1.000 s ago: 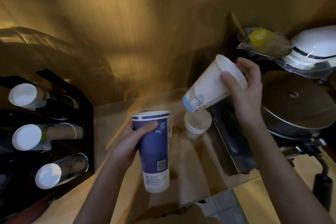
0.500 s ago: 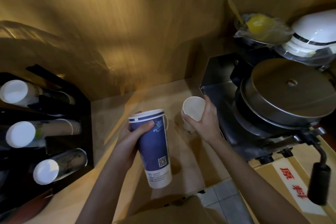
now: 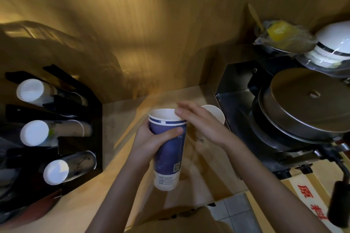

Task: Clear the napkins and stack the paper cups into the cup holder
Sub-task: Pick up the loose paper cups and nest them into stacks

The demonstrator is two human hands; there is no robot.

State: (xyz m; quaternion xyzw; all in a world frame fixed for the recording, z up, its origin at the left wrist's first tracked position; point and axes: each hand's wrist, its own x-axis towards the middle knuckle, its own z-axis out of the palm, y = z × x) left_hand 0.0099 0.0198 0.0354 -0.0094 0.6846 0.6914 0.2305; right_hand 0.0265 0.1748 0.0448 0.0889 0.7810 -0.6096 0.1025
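Gripping one blue cup (image 3: 168,149): left hand (image 3: 151,138) | right hand (image 3: 200,121) fingers spread | holder (image 3: 79,132): three stacks

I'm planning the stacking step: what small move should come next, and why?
Probably carry the blue cup left to the cup holder. The left hand grips it, the right hand touches its rim, and white cup bottoms already poke out of the holder's three slots.

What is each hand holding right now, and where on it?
The left hand grips the tall blue paper cup around its upper body, just under the rim. The right hand holds nothing; its fingers rest at that cup's rim.
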